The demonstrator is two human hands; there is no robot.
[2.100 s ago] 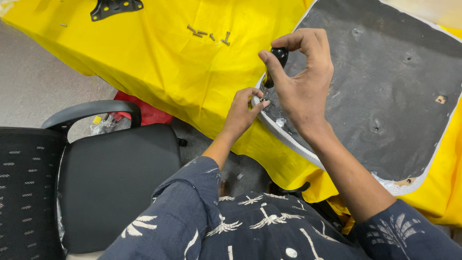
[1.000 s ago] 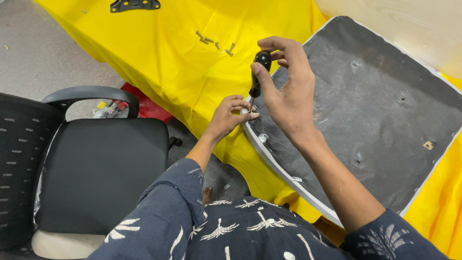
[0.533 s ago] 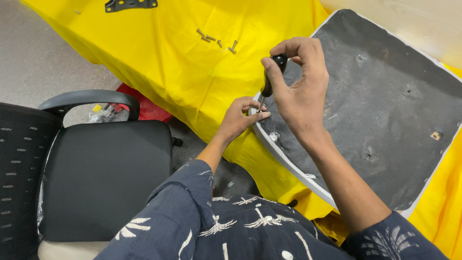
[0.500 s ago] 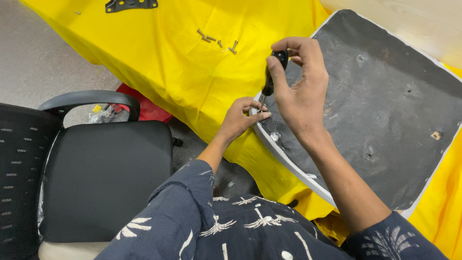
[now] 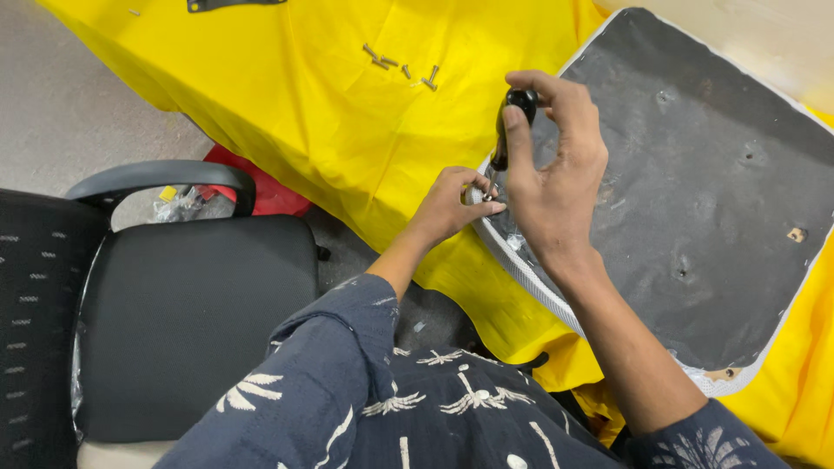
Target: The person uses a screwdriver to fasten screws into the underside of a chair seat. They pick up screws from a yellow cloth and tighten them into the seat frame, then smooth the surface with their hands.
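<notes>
A grey upturned chair seat base with a white rim lies on a yellow cloth. My right hand grips the black handle of a screwdriver, held upright at the seat's near-left edge. My left hand pinches the screwdriver's shaft close to its tip, right at the white rim. The tip itself is hidden by my fingers.
Several loose screws lie on the cloth above my hands, and a black metal bracket sits at the top edge. A black office chair with an armrest stands at the lower left. A red object shows behind it.
The hands have stayed at the seat's edge. My right hand has shifted its fingers around the screwdriver handle, while the left keeps pinching near the tip.
</notes>
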